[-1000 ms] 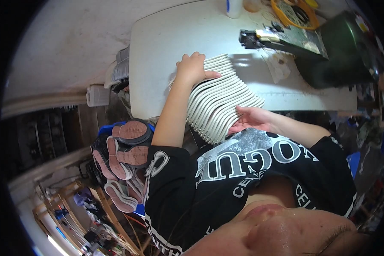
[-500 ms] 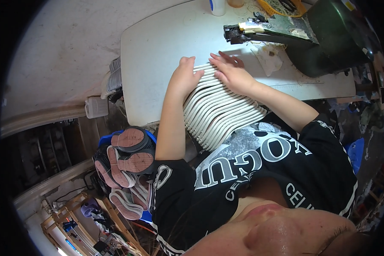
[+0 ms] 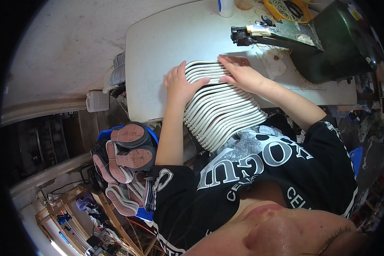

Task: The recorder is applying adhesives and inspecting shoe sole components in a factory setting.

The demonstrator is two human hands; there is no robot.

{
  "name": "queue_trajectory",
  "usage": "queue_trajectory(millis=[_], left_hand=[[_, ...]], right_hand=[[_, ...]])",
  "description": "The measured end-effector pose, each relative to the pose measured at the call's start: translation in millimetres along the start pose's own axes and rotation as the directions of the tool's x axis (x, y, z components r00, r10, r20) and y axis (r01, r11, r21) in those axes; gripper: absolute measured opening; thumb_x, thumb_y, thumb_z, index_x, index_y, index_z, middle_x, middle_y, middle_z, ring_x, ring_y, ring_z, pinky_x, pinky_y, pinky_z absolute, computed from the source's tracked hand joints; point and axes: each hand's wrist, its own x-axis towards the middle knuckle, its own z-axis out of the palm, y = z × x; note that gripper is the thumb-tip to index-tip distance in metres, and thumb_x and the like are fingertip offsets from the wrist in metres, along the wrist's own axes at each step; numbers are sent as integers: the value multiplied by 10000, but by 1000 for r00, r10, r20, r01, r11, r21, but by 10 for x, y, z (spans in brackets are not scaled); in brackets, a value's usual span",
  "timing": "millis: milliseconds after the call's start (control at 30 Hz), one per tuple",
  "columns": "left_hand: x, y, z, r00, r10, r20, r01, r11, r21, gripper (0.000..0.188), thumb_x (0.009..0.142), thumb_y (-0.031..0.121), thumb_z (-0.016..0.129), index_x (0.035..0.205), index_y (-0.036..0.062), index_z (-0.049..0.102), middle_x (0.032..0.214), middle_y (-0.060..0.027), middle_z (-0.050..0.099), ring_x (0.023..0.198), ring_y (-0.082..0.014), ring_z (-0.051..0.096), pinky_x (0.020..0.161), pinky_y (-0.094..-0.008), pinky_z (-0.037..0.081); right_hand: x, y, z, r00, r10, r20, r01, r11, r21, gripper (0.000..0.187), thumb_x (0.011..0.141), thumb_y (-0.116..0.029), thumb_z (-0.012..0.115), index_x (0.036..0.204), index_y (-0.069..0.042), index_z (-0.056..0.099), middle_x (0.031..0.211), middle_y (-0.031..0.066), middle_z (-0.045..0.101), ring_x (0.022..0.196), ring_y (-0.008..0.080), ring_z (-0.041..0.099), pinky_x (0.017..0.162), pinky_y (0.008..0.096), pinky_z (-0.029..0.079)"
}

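Wooden rack: at lower left, a frame (image 3: 109,215) of pale wood with assorted things about it.
Jug: a white plastic container (image 3: 97,101) beside the wall, near the worktop's left edge.
Grey stack: thin grey layered pieces (image 3: 118,76) piled just beyond that same edge.
Blue bin: a blue container (image 3: 145,215) heaped with soles (image 3: 134,158), pinkish-brown underneath, some edged in white or dark; several are banded together.
Worktop: pale, rounded at the corner, its bare surface (image 3: 155,55) reaching from behind the bin to the right side.
Left hand: the hand (image 3: 179,83) clasps the left end of the farthest pieces, fingers along the outer side, thumb laid across the top.
White row: many curved white pieces (image 3: 224,104) packed side by side, running from the worktop's near part down to the person's lap; a narrow gap sets off the farthest few, between the hands.
Cup: a white and blue vessel (image 3: 226,7) at the far edge.
Right hand: the hand (image 3: 243,77) grips the right end of those pieces, fingers over the far corner, thumb on top.
Machine: a black arm (image 3: 243,36) joined to a dark green body (image 3: 335,47), right of the row.
Basket: yellow (image 3: 309,16), holding pale strands, behind the machine.
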Motion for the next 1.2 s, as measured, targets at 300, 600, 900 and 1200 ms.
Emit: queue_trajectory(millis=[300, 600, 900, 1200], left_hand=[[-154, 146, -144, 990, -3, 140, -7, 998, 68, 562, 852, 464, 582, 1229, 48, 548, 1070, -223, 600, 929, -378, 602, 826, -447, 473], [1269, -122, 237, 949, 170, 265, -215, 966, 147, 353, 858, 279, 594, 1148, 76, 605, 1138, -163, 605, 1050, -327, 578, 861, -432, 469], [2168, -85, 674, 992, 121, -29, -118, 988, 105, 229, 853, 147, 582, 1075, 93, 603, 1145, -110, 554, 1076, -313, 515, 918, -428, 422], [1623, -211, 657, 942, 199, 272, 94, 621, -779, 66, 940, 144, 510, 976, 88, 511, 737, 3, 555, 649, -75, 475, 594, -212, 383]], right_hand=[[85, -314, 109, 989, -77, -126, 61, 990, -126, 410, 919, -331, 500, 1214, -47, 517, 1125, 108, 550, 1096, 279, 513, 950, 448, 383], [190, -357, 194, 968, -141, -210, 126, 989, -82, 387, 912, -336, 492, 1132, -19, 517, 1019, 133, 539, 1001, 298, 521, 943, 452, 378], [179, -334, 180, 986, -68, -151, 52, 993, -105, 443, 906, -334, 497, 1213, -13, 501, 1046, 131, 531, 1022, 285, 508, 921, 419, 399], [215, -172, 114, 975, 159, -155, -94, 928, 360, 683, 965, -324, 453, 1464, -3, 114, 1068, 213, 643, 981, 384, 614, 863, 435, 489]])
